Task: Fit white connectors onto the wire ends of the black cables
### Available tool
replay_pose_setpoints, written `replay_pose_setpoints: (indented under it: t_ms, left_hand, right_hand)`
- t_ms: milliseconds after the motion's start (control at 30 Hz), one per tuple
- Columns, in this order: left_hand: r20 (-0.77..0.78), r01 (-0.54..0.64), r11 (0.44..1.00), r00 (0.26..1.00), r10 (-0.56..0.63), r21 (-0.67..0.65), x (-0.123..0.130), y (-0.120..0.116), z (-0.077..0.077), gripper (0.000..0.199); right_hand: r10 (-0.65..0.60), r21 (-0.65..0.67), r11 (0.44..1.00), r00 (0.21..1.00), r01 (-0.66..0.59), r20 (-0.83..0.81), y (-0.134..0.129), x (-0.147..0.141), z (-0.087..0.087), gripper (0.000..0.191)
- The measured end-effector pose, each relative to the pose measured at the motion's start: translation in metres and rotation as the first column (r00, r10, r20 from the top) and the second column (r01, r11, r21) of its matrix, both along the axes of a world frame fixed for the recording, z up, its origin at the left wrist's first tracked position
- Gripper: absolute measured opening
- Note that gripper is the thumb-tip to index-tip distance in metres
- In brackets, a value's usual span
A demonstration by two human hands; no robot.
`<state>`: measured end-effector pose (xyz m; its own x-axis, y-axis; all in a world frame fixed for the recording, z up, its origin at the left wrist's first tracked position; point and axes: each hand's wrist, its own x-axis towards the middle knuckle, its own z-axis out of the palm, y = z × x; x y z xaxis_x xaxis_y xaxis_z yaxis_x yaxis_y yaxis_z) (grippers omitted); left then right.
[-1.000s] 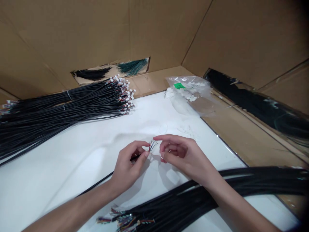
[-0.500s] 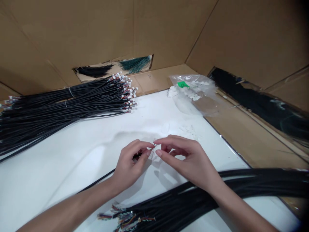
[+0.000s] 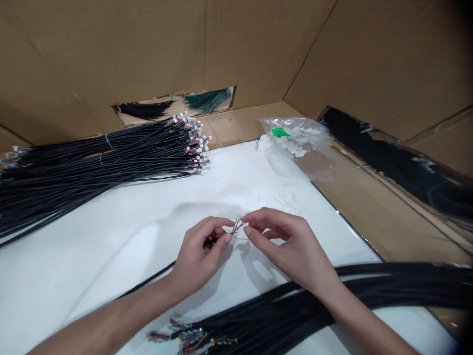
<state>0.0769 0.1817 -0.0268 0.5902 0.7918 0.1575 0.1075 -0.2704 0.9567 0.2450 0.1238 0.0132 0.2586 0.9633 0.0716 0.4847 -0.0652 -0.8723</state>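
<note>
My left hand [image 3: 203,246] pinches the end of a black cable [image 3: 151,278], which runs back under my left forearm. Thin coloured wires [image 3: 236,227] fan out from the cable end, past the left fingertips. My right hand [image 3: 283,236] is at the right of these wires, thumb and forefinger close together at their tips. Whether a wire is between the right fingertips is too small to tell. One reddish wire stretches from the cable end toward the right thumb.
A bundle of black cables with white connectors [image 3: 96,162] lies at the left. More black cables [image 3: 266,315] with bare coloured ends lie under my right forearm. A clear plastic bag [image 3: 295,148] sits at the back right. Cardboard walls [image 3: 251,44] surround the white table [image 3: 121,212].
My right fingertips have moved slightly right, away from the left ones. The wires between the hands are more spread out and show more clearly.
</note>
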Motion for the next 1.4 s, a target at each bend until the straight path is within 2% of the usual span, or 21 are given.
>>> replay_pose_setpoints:
  t_ms: [100, 200, 267, 367, 600, 767, 1100, 1400]
  left_hand:
    - [-0.006, 0.002, 1.000, 1.000, -0.002, 0.000, 0.0008, 0.0005, 0.0008, 0.015]
    - [-0.009, 0.006, 1.000, 1.000, -0.005, 0.010, 0.0014, 0.0006, 0.0010, 0.016]
    - [-0.012, 0.010, 1.000, 1.000, -0.010, 0.018, 0.0014, 0.0004, 0.0006, 0.017]
    - [-0.011, 0.010, 1.000, 1.000, -0.009, 0.030, 0.0009, 0.0001, 0.0000, 0.018]
    - [-0.016, 0.023, 0.998, 1.000, -0.022, 0.058, 0.0012, 0.0009, 0.0006, 0.019]
    - [-0.027, 0.022, 0.997, 0.999, -0.021, 0.069, 0.0006, 0.0012, 0.0002, 0.019]
    - [-0.027, 0.028, 0.996, 0.999, -0.025, 0.087, 0.0002, 0.0015, 0.0008, 0.020]
    - [-0.005, 0.054, 0.997, 0.999, -0.054, 0.063, 0.0007, 0.0014, 0.0011, 0.019]
  right_hand:
    - [0.001, 0.075, 0.997, 1.000, -0.001, -0.001, -0.0024, -0.0012, 0.0009, 0.018]
    - [0.069, 0.146, 0.986, 0.997, -0.075, 0.043, -0.0048, -0.0015, 0.0031, 0.028]
    - [0.083, 0.153, 0.983, 0.992, -0.097, 0.095, -0.0055, -0.0011, 0.0031, 0.027]
    - [0.052, 0.119, 0.990, 0.989, -0.069, 0.142, -0.0044, 0.0000, -0.0003, 0.021]
    - [0.079, 0.069, 0.993, 0.980, -0.093, 0.181, 0.0006, 0.0019, -0.0023, 0.013]
    - [0.075, 0.026, 0.996, 0.986, -0.080, 0.151, 0.0007, 0.0010, 0.0041, 0.013]
    - [0.028, -0.128, 0.992, 0.997, -0.019, 0.073, 0.0044, 0.0025, 0.0054, 0.016]
    - [0.042, -0.154, 0.988, 0.998, -0.035, 0.040, 0.0041, 0.0040, 0.0008, 0.019]
